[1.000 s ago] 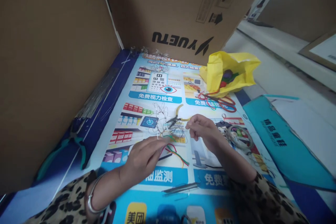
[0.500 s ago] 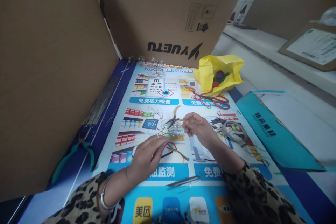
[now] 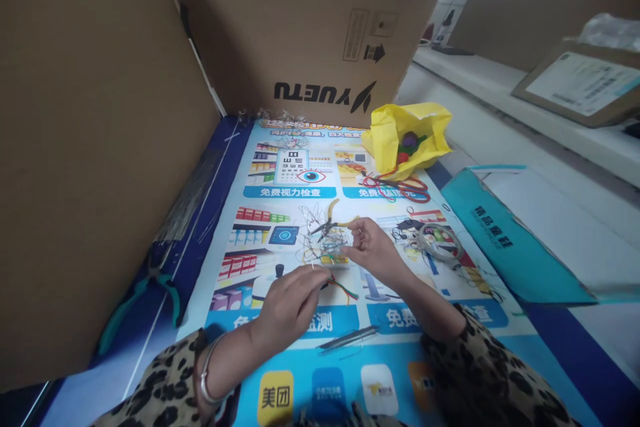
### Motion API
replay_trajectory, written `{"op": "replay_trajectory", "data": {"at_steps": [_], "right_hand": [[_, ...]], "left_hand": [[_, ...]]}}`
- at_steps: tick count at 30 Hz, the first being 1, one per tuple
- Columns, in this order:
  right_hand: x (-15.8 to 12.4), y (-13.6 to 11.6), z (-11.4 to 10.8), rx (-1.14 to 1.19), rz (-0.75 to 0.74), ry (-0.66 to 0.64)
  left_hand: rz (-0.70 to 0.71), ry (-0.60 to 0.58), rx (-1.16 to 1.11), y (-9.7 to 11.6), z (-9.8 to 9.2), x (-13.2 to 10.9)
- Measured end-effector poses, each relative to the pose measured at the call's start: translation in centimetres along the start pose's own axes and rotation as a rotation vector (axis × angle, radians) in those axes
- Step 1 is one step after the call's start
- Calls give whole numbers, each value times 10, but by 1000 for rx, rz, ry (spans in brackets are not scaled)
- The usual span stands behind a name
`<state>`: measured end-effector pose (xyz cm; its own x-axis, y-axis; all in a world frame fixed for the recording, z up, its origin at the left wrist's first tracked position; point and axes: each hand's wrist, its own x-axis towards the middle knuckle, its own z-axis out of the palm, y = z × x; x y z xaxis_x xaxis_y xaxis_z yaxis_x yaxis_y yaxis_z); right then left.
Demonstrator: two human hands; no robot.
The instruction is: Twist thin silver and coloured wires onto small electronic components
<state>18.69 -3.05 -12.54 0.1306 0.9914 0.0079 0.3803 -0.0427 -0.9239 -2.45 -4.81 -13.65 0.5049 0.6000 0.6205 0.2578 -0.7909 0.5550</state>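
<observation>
My left hand (image 3: 291, 302) rests low on the printed poster (image 3: 280, 267), fingers pinched together on thin coloured wires (image 3: 345, 288) that trail to the right. My right hand (image 3: 371, 248) is just beyond it, fingers curled in a pinch on a tangle of fine silver wire (image 3: 320, 240). Yellow-handled pliers (image 3: 334, 217) lie on the poster right behind that tangle, touching neither hand. Both forearms wear leopard-print sleeves, and a silver bangle (image 3: 207, 373) circles my left wrist.
Tall cardboard boxes (image 3: 310, 27) wall off the left and back. Teal-handled pliers (image 3: 145, 293) and a bundle of straight wires (image 3: 187, 197) lie at the left. A yellow bag (image 3: 400, 137), red cords (image 3: 400, 187), a wire coil (image 3: 440, 243) and tweezers (image 3: 350, 339) lie around.
The view has shifted right and up. My hands have drawn a little closer together over the wire tangle, my right hand moving left toward the pliers.
</observation>
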Motion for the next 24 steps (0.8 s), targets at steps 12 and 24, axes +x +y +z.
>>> {"op": "replay_trajectory", "data": {"at_steps": [12, 24], "right_hand": [[-8, -2, 2, -254, -164, 131], [-13, 7, 1, -526, -694, 262]], "left_hand": [[-3, -4, -2, 11, 5, -2], [-65, -43, 39, 18, 10, -4]]}}
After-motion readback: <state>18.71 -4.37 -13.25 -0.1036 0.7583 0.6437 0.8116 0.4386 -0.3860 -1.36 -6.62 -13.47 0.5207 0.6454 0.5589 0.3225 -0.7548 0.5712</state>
